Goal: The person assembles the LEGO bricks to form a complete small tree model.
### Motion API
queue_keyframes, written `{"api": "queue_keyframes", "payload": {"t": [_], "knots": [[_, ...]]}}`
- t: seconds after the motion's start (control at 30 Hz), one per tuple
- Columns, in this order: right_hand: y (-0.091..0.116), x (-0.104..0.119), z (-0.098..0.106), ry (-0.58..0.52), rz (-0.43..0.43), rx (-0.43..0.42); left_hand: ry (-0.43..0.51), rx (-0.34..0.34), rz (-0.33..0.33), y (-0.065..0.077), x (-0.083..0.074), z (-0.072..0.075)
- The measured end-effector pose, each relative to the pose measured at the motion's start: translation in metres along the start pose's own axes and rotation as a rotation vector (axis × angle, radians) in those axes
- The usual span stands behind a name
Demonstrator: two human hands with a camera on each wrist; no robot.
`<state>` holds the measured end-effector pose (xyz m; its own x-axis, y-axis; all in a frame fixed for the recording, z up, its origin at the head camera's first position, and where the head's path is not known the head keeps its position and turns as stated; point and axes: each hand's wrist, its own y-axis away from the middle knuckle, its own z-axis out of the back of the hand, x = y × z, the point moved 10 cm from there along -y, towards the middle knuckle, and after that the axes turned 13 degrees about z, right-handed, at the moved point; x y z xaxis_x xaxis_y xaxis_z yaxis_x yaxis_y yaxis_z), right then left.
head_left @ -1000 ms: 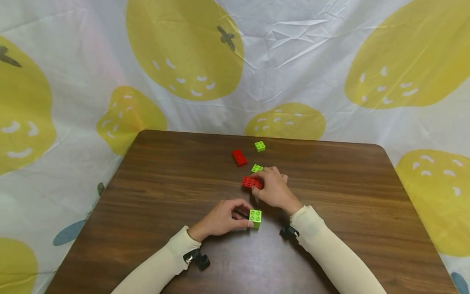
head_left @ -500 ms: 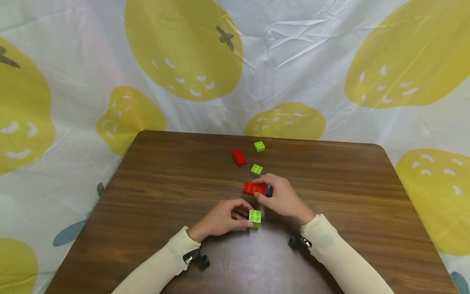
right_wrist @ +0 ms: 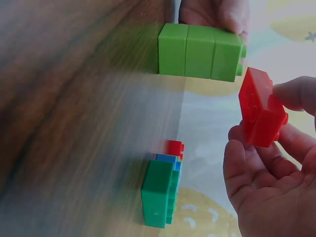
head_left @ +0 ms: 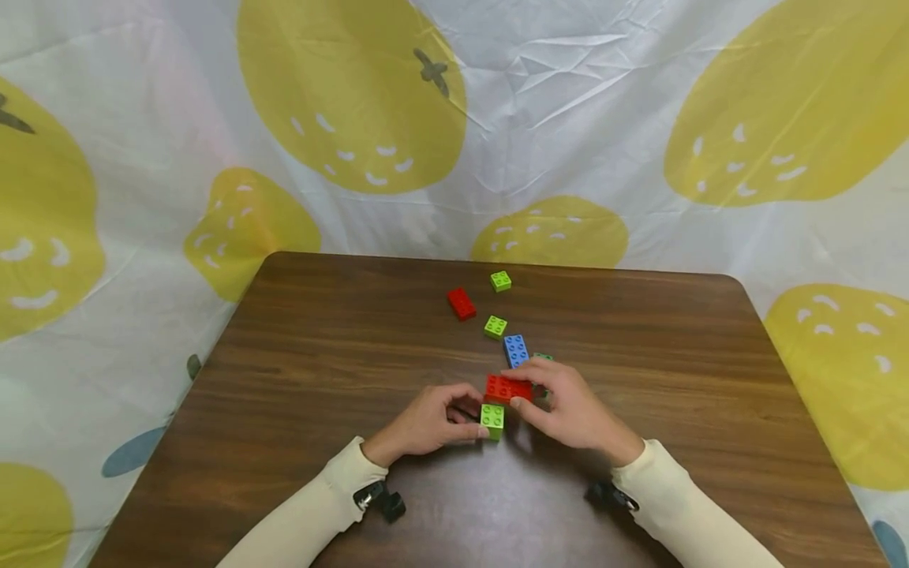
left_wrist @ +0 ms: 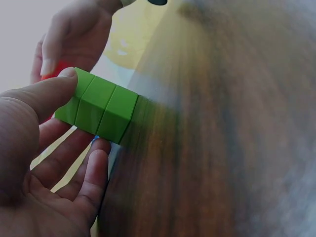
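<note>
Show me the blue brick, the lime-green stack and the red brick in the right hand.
Blue brick point(head_left: 515, 350): head view, its studded top.
Lime-green stack point(right_wrist: 199, 52): right wrist view, the middle block's side.
Held red brick point(head_left: 505, 386): head view, its studded top.

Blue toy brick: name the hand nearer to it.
Right. The right hand is just at the near end of the blue toy brick; the left hand is farther off, leftward and nearer the person.

Bricks point(head_left: 495, 326) on table point(head_left: 341, 331), behind stack point(head_left: 492, 423)

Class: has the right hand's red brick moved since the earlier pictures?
Yes: the red brick has moved away from the table's far edge and slightly right, nearer the green stack.
</note>
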<state>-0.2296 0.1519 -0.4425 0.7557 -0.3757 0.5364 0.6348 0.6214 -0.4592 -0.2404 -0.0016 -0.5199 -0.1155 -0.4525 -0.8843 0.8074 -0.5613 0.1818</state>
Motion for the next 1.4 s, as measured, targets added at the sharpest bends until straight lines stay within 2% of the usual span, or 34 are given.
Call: {"api": "queue_keyframes", "payload": {"t": [0.33,0.6,0.77,1.03,1.4], "knots": [[0.015,0.015,0.003,-0.004,0.033,0.023,0.003,-0.001,-0.008,0.000,0.000,0.000],[0.018,0.021,-0.004,-0.014,0.066,0.027,0.001,0.006,-0.009,-0.001,0.000,-0.001],[0.016,0.021,-0.005,-0.022,0.040,0.002,0.002,0.003,-0.010,0.000,0.000,0.000],[0.007,0.023,-0.004,0.054,-0.031,-0.017,0.000,0.006,-0.019,0.000,-0.003,0.000],[0.001,0.021,-0.007,0.029,-0.036,0.004,0.008,0.005,-0.005,-0.001,0.000,-0.001]]}}
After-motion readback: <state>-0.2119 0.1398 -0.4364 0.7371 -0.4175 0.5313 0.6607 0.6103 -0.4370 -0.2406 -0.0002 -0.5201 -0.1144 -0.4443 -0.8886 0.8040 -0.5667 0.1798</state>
